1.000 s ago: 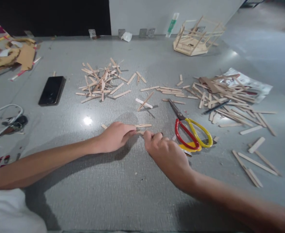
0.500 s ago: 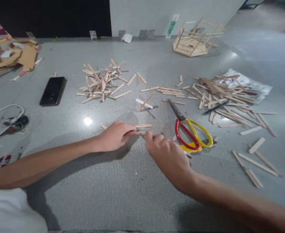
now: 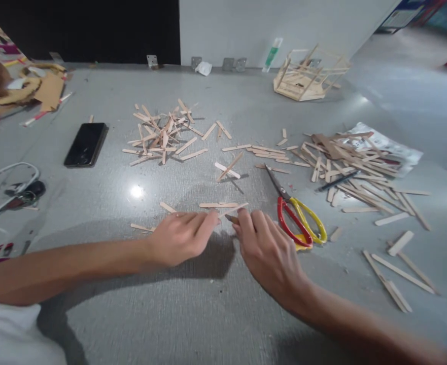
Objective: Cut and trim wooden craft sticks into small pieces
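My left hand (image 3: 185, 238) is closed, its fingertips pinching a light wooden craft stick (image 3: 235, 209) that slants up to the right. Close beside it, my right hand (image 3: 267, 248) is closed around a thin brown item with a dark tip (image 3: 231, 219); most of it is hidden in the fingers, so I cannot make out its kind. Just beyond the hands another craft stick (image 3: 213, 205) lies flat on the grey table (image 3: 150, 314). More sticks lie by my left hand, partly covered by it. Scissors (image 3: 295, 218) with red and yellow handles rest right of my right hand, over something yellow.
A loose stick pile (image 3: 166, 134) lies at the back centre, and another pile (image 3: 356, 167) with a pen (image 3: 338, 181) at the right. A phone (image 3: 86, 144) and a cable (image 3: 33, 167) are at the left. A stick frame (image 3: 307, 81) stands at the back right.
My hands have come slightly nearer to me, and their grip has turned. A slanting stick and a dark tip now show between them. The view has shifted a little.
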A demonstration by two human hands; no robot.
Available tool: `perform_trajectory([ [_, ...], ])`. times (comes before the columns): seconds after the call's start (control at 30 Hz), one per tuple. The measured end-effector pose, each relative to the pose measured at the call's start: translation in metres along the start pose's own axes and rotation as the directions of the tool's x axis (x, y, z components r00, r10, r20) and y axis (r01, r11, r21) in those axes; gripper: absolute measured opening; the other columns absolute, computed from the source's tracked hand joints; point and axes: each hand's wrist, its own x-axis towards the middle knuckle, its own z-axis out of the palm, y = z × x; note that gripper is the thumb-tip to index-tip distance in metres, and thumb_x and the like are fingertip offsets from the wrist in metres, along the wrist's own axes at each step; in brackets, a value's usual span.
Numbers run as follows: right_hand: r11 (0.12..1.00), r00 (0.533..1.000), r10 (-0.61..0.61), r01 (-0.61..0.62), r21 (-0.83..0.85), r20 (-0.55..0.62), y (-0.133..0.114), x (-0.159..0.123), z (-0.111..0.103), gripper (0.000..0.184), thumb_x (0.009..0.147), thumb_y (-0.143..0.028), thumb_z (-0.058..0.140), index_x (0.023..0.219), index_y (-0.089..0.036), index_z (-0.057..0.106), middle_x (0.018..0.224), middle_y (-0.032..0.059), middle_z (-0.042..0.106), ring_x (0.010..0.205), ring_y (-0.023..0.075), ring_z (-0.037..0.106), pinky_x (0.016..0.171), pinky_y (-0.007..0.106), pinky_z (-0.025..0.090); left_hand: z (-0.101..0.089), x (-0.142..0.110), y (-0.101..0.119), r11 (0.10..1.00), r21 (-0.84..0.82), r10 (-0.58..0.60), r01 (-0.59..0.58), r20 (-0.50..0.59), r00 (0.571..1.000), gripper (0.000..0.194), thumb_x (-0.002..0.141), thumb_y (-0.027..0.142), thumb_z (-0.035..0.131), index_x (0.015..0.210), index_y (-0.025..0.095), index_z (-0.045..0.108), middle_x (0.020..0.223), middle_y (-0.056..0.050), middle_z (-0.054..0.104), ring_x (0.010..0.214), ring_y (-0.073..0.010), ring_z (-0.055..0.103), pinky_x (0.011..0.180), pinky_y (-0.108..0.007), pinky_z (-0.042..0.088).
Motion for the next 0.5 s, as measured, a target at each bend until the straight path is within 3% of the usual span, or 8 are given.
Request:
perform_trajectory([
  [0.07,0.994,0.998,-0.022,0.028,0.104,-0.058,0.0033,-0.0008,-0.0030,0.017,0.102,-0.019,0.044,0.099,-0.011,0.059,0.070,0.0022,0.057,0.063,0.0158,0.051,0.062,0.028,0.038,-0.0065,0.0016,0.0007,0.994,0.062,0.091,-0.088,-0.045,0.995,0.019,0.098,0.010,0.045,0.104,0.012,0.063,0.067,-0.003,0.067,0.056,-0.0139,0.064,0.048,-0.024,0.050],
  [0.17,0.966,0.989,-0.043,0.077,0.247,-0.142,0.0077,-0.0027,-0.0067,0.013,0.101,-0.016,0.047,0.096,-0.012,0.058,0.067,0.0005,0.056,0.058,0.0142,0.050,0.058,0.027,0.039,-0.0119,0.0019,-0.0006,0.990,0.012,0.138,-0.137,-0.009,0.990,0.022,0.100,0.017,0.047,0.107,0.016,0.068,0.074,-0.006,0.072,0.058,-0.0166,0.068,0.044,-0.025,0.054],
  [0.33,0.910,0.979,-0.069,0.141,0.390,-0.192,0.0079,-0.0072,-0.0061,0.012,0.099,-0.010,0.047,0.093,-0.013,0.056,0.072,0.0031,0.065,0.059,0.0128,0.057,0.057,0.025,0.043,-0.0101,-0.0022,-0.0022,0.982,-0.161,0.104,-0.094,0.055,0.993,0.028,0.101,0.022,0.046,0.104,0.022,0.074,0.079,-0.008,0.074,0.062,-0.0221,0.073,0.037,-0.027,0.054],
  [0.5,0.882,0.976,-0.010,0.111,0.459,-0.217,0.0001,-0.0086,-0.0054,0.012,0.098,-0.008,0.045,0.098,-0.013,0.056,0.074,0.0026,0.070,0.059,0.0114,0.063,0.058,0.023,0.046,-0.0093,-0.0015,0.0018,0.956,-0.288,0.072,-0.045,0.083,0.994,0.031,0.101,0.027,0.045,0.099,0.024,0.075,0.072,-0.005,0.071,0.065,-0.0238,0.073,0.034,-0.028,0.052],
])
